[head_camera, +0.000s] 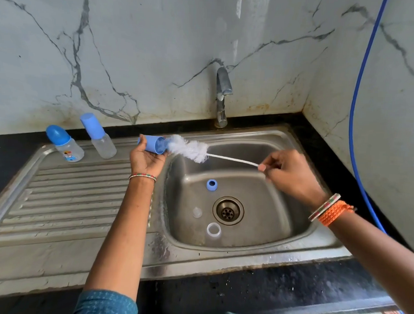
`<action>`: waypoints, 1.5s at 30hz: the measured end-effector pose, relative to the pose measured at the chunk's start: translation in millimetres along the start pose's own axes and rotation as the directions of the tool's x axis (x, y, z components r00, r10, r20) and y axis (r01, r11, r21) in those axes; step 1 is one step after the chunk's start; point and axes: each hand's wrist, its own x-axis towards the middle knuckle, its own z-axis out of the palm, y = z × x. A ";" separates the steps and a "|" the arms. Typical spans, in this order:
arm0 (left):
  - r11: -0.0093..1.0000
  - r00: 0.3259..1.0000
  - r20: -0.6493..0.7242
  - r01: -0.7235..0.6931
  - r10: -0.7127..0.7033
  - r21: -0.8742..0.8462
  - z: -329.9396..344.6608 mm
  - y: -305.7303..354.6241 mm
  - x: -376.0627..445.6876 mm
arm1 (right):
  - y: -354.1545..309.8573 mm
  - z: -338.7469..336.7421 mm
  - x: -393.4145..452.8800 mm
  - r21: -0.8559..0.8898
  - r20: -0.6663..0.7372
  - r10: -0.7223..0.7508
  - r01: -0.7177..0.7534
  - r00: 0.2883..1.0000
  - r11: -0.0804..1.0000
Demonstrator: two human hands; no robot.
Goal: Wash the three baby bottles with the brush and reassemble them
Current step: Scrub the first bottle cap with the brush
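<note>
Dull, stained steel sink [256, 254] with ribbed drainboard; matt blue plastic cap [154, 144]; fluffy white brush [189, 150]; glossy veined marble wall [135, 47].

Sink basin [257, 230] at right, its draining board [64, 198] at left, both set in the tabletop [266, 290]. Tap [222, 98] behind the basin, against the wall. Two capped bottles [65, 143] [98, 136] side by side at the board's rear left. In the basin: drain [228, 210] at centre; ring [212, 184] behind it; teat [197, 212] just left of it; open bottle [213, 230] in front, near the front wall. Left hand [146, 157] above the board's right edge holds a cap [152, 143]; brush [189, 149] reaches from the right hand [290, 173] over the basin, its head at the cap's mouth. Hose [355, 115] hangs at far right.
</note>
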 end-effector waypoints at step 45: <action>0.991 0.989 -0.150 0.033 -0.013 0.132 -13.6 0.7 2.3 | 27.3 -0.5 2.4 -0.241 -0.013 -0.306 0.294 0.952 0.925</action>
